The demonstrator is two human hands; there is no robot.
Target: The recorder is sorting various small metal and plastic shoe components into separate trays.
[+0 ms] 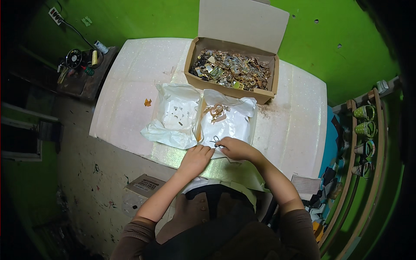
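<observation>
Both hands are close together at the near edge of a tray lined with white paper [236, 125]. My right hand [238, 149] is closed in a pinch on a thin, dark looped strand [215, 139], perhaps a chain. Beside it, my left hand [197, 160] has its fingers curled and pressed together; what they hold, if anything, is hidden. Farther back on the paper lies a small tangle of gold-coloured chain-like pieces [218, 112]. To the left, a second paper-lined tray [167, 134] holds several tiny scattered pieces [178, 113].
Behind the trays stands an open cardboard box [234, 89] full of jumbled metallic bits. A small orange-brown piece [147, 102] lies on the pale table [125, 86]. A wooden rack [353, 143] runs along the right wall, and a small carton [145, 186] sits below the table's near edge.
</observation>
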